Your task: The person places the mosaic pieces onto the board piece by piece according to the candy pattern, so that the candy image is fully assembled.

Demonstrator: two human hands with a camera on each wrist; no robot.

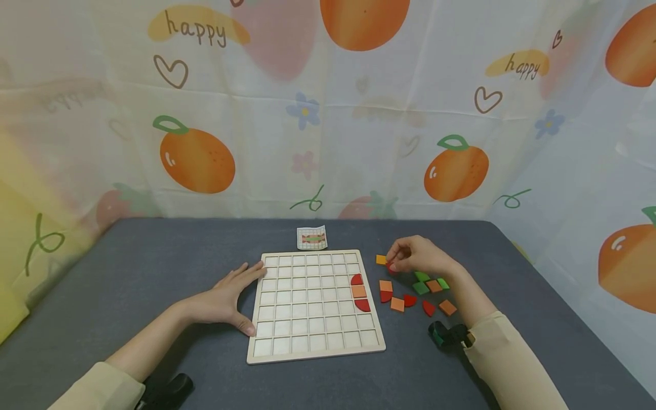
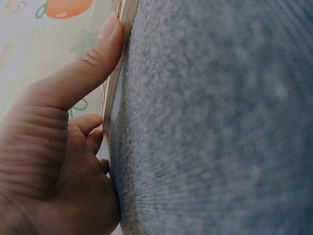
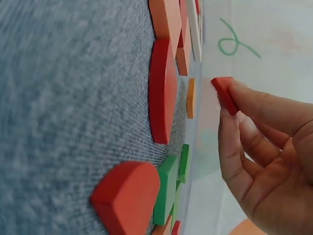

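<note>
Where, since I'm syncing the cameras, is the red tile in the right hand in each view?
Head: the red tile is right of centre, below mid-height, in the right hand.
Left wrist: not in it.
Right wrist: right of centre, slightly above mid-height.
Shared landmark: the grey tabletop, lower part, right side and left side, respectively.

A dark grey counter (image 1: 205, 245) spreads toward six o'clock, its far corners rounded. At twelve, behind it, a pale, creased cloth (image 1: 266, 171) bears printed oranges (image 1: 197, 161) and blue flowers (image 1: 304, 111), continuing round to three. A yellow area (image 1: 12, 256) lies near nine, softly lit.
</note>
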